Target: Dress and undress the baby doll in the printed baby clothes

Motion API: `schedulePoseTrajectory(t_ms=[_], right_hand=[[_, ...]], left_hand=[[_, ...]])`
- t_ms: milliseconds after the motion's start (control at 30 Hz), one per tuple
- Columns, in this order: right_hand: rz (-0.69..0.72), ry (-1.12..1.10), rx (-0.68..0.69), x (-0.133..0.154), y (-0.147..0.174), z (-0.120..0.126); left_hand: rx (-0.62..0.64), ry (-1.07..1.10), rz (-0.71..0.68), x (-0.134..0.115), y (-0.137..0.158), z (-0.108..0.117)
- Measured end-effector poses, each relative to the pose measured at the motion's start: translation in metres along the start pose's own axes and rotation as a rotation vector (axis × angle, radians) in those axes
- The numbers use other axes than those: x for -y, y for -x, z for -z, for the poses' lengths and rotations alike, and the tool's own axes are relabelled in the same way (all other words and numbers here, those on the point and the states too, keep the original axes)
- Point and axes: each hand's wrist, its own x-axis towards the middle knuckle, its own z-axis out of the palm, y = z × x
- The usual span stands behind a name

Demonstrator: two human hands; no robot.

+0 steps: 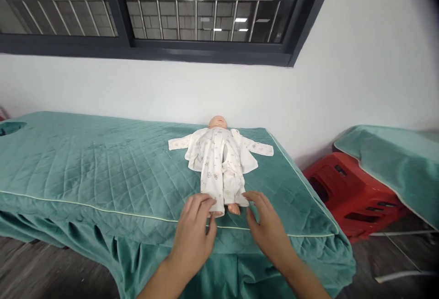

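A baby doll (217, 121) lies on its back on a green quilted bed, its head towards the wall. It has on a white patterned jacket (248, 158), spread wide with both sleeves out to the sides. White printed trousers (213, 171) lie over its body and legs; one bare foot (233, 209) shows at the right leg opening. My left hand (196, 228) is at the left trouser cuff, fingertips on the cloth, thumb apart from them. At the right cuff, my right hand (265, 220) has its fingers and thumb apart, the index fingertip against the cloth's edge.
The green bed cover (103, 166) drops in folds at the front edge. A white wall and a dark-framed window (206, 52) with bars stand behind. To the right are red plastic stools (353, 194) and another green-covered surface (401, 157).
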Motion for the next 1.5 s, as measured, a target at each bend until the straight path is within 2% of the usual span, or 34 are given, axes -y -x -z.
schedulePoseTrajectory(t_ms=[67, 133, 233, 300, 433, 533, 700, 767, 900, 967, 1033, 1100, 1167, 1200, 1267, 1333, 1400, 1500], right_hand=[[-0.075, 0.017, 0.004, -0.017, 0.001, -0.001], [-0.12, 0.042, 0.053, -0.026, 0.0, -0.005], [-0.126, 0.091, 0.082, -0.027, -0.005, -0.014], [-0.1, 0.123, 0.083, -0.024, -0.009, -0.019], [-0.044, 0.075, 0.105, -0.015, -0.013, -0.019], [-0.017, -0.008, 0.12, -0.006, -0.013, -0.003], [0.041, -0.077, 0.114, 0.003, -0.006, 0.03], [0.074, -0.066, 0.143, 0.003, 0.001, 0.032], [0.119, 0.053, 0.293, -0.006, 0.016, 0.024], [0.156, 0.084, 0.361, -0.017, 0.018, 0.024], [0.175, 0.071, 0.387, -0.031, 0.011, 0.029], [0.15, 0.06, 0.338, -0.049, -0.004, 0.036], [0.109, 0.098, 0.227, -0.066, -0.025, 0.037], [0.105, 0.134, 0.178, -0.073, -0.038, 0.035], [0.148, 0.235, 0.138, -0.082, -0.063, 0.024], [0.239, 0.347, 0.176, -0.085, -0.084, 0.008], [0.305, 0.43, 0.223, -0.086, -0.101, -0.007], [0.295, 0.45, 0.201, -0.089, -0.114, -0.02]], left_hand=[[0.09, -0.035, -0.076, -0.013, -0.014, -0.003], [0.191, -0.131, -0.096, -0.02, -0.028, -0.01], [0.291, -0.298, -0.125, -0.022, -0.042, -0.025], [0.306, -0.354, -0.139, -0.019, -0.046, -0.034], [0.299, -0.341, -0.128, -0.012, -0.05, -0.042], [0.264, -0.28, -0.11, -0.009, -0.051, -0.04], [0.07, -0.163, -0.09, -0.014, -0.038, -0.026], [0.048, -0.162, -0.138, -0.018, -0.027, -0.022], [0.127, -0.189, -0.252, -0.019, -0.008, -0.017], [0.138, -0.12, -0.316, -0.01, -0.003, -0.016], [0.081, -0.008, -0.365, 0.007, -0.004, -0.015], [-0.038, 0.063, -0.3, 0.034, -0.014, -0.016], [-0.153, 0.041, -0.088, 0.065, -0.031, -0.02], [-0.17, -0.005, 0.005, 0.081, -0.042, -0.023], [-0.142, -0.068, 0.103, 0.108, -0.066, -0.031], [-0.11, -0.087, 0.152, 0.129, -0.089, -0.039], [-0.108, -0.122, 0.238, 0.141, -0.107, -0.047], [-0.093, -0.244, 0.398, 0.149, -0.125, -0.053]])
